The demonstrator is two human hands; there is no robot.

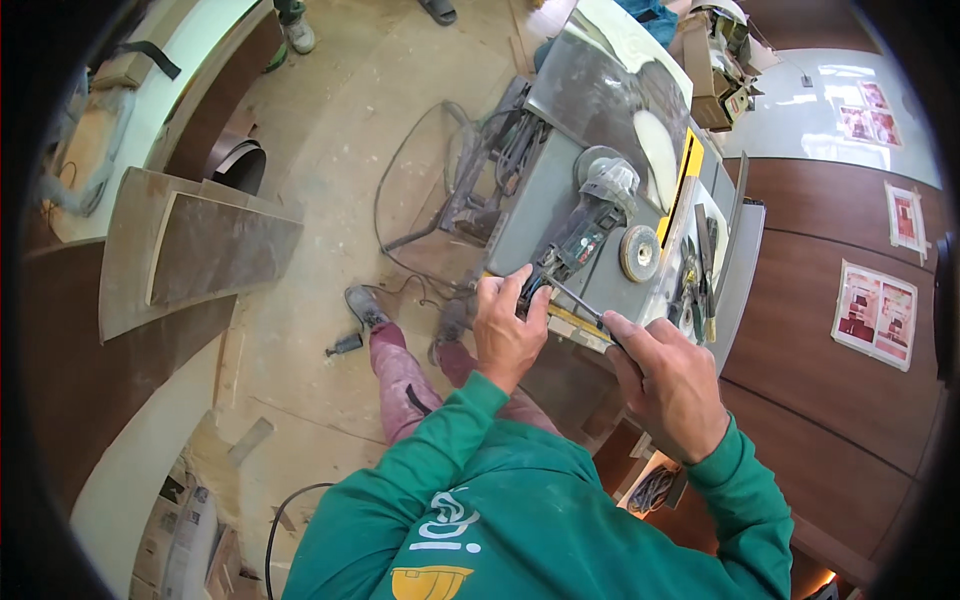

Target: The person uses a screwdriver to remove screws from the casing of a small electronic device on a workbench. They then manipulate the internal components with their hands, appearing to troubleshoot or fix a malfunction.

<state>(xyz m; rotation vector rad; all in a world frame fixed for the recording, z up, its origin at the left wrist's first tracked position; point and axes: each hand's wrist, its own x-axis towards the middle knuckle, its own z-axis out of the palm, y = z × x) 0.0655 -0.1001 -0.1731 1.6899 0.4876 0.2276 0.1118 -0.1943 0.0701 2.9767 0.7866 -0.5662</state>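
An angle grinder (590, 220) with a dusty head and a dark body lies on the grey table saw top (530, 225). My left hand (510, 335) is closed, its fingers pinching a small black part at the grinder's rear end. In my right hand (675, 385) is a screwdriver (575, 298), gripped by its dark handle. Its thin metal shaft points left, with the tip at the black part by my left fingertips. Exactly where the tip touches is hidden. Beside the grinder, on the right, rests a round abrasive flap disc (640, 253).
Pliers (688, 275) and other hand tools lie along the table's right side. A dusty dark sheet (600, 90) covers its far end. A black cable (380, 205) loops over the floor at the left. Brown panels (225, 250) stand farther left, and a cardboard box (705, 80) sits beyond the table.
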